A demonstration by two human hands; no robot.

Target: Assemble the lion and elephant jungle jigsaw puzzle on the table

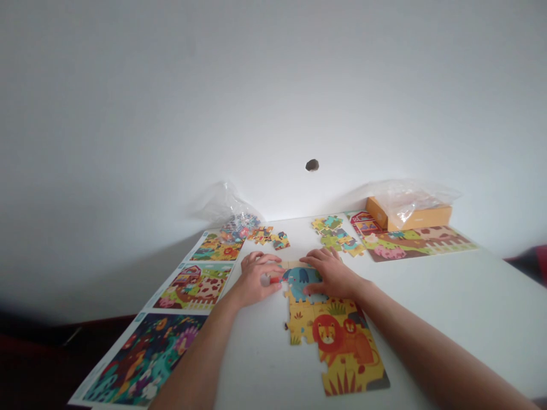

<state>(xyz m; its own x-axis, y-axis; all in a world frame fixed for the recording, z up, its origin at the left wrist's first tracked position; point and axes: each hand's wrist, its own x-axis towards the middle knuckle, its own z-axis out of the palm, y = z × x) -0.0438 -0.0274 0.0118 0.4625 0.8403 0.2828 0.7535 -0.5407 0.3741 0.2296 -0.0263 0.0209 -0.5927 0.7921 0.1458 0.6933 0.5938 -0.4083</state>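
A partly joined jigsaw puzzle (305, 319) lies on the white table, showing a blue elephant at its far end and two orange-red lions nearer me. At its far left edge, my left hand (256, 279) has its thumb and fingers closed around a small puzzle piece (274, 279) with red on it. Most of that piece is hidden by the fingers. My right hand (331, 274) rests over the elephant part with fingers apart, holding nothing. Beyond the hands are loose puzzle pieces (281, 240) on the left and a larger group of green and yellow pieces (335, 234) on the right.
A picture sheet (194, 286) with several printed scenes runs along the left edge. Behind it sits a clear plastic bag (233, 213) of pieces. At the back right, an orange box (421, 218) under clear plastic stands on a farm puzzle (410, 246). A wall closes the back.
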